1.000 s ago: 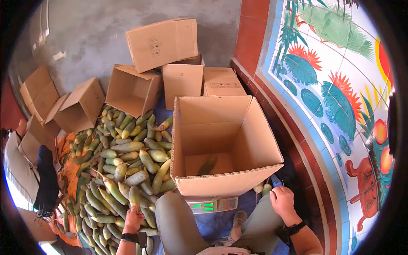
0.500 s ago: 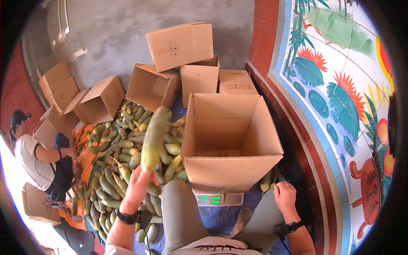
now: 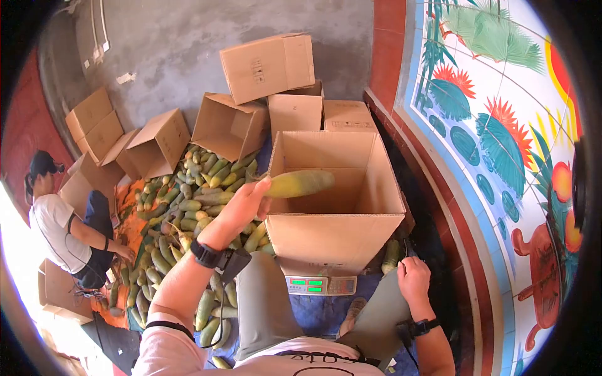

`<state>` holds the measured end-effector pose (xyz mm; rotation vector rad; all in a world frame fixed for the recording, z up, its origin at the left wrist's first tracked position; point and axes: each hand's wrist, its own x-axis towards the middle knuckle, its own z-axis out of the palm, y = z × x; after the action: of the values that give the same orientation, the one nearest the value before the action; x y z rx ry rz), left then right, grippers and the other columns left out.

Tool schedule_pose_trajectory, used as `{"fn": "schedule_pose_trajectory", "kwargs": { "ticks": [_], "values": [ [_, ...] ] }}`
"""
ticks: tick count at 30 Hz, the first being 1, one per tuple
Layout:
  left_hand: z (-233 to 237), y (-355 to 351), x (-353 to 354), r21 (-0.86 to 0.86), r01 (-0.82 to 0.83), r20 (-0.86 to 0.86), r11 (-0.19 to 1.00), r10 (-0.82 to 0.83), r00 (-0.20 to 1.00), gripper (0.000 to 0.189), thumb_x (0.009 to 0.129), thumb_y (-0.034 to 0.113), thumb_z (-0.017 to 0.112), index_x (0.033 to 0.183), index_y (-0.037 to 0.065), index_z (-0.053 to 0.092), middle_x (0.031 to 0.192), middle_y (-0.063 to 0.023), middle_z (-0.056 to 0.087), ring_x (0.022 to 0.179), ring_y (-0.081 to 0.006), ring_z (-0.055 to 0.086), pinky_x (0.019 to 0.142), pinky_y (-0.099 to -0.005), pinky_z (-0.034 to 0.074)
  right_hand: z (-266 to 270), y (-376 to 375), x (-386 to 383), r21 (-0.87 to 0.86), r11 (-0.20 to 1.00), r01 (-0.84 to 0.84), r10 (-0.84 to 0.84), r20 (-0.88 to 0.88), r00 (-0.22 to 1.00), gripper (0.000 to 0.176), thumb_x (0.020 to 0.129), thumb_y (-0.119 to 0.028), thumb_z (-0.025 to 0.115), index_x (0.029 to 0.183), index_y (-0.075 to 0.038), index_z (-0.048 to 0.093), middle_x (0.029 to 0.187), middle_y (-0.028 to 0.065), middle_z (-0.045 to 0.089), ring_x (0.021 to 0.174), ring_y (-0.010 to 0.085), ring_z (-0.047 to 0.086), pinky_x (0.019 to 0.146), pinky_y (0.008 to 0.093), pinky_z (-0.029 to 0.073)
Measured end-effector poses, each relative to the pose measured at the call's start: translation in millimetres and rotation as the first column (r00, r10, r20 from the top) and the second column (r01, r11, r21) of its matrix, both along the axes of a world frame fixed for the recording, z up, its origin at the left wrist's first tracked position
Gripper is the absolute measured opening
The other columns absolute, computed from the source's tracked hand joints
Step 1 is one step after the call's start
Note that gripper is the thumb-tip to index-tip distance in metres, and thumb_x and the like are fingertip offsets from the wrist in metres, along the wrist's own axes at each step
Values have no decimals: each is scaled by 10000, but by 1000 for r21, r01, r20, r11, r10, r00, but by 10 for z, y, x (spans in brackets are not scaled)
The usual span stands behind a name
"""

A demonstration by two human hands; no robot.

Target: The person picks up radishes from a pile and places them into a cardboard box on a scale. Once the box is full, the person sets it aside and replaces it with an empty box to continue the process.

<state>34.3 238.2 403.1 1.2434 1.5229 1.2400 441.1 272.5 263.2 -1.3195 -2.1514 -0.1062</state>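
My left hand [image 3: 248, 203] is closed round one end of a long green radish [image 3: 300, 183], yellowish near my fingers and dark green toward the far end. The radish lies level over the near left part of an open cardboard box [image 3: 335, 241], whose inside bottom is mostly hidden. That box stands on a scale [image 3: 320, 285] with lit green displays, between my knees. My right hand [image 3: 414, 280] rests by my right knee with its fingers curled, and I see nothing in it. Left of the box lies a big heap of green radishes [image 3: 188, 205].
Several cardboard boxes [image 3: 229, 125] stand behind the heap against the grey wall. At the left a person [image 3: 59, 232] crouches by the heap, beside another box [image 3: 66, 291]. A painted tile wall [image 3: 495, 144] runs along the right. A few radishes [image 3: 392, 255] lie right of the scale.
My left hand has moved right and up, swinging the radish from upright over the heap to level over the box. My right hand stays by the knee. The crouching person's arm has shifted slightly.
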Motion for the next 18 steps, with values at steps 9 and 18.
{"fn": "schedule_pose_trajectory", "kwargs": {
  "ticks": [9,18],
  "values": [
    [-70,376,263,137,140,-903,981,66,425,474,900,428,473,712,8,586,721,-202,600,728,-379,580,655,-449,457,13,-6,-12,10,1000,-15,16,-36,999,120,783,-145,604,739,-46,552,729,131,562,707,325,559,643,432,443],
    [-227,587,363,-91,107,-851,990,-133,509,402,827,414,589,752,20,612,754,-150,628,769,-321,607,710,-413,468,6,4,11,10,1000,-18,18,-27,999,112,788,-128,599,744,-38,551,733,132,563,719,328,560,647,429,442]
  ]
}}
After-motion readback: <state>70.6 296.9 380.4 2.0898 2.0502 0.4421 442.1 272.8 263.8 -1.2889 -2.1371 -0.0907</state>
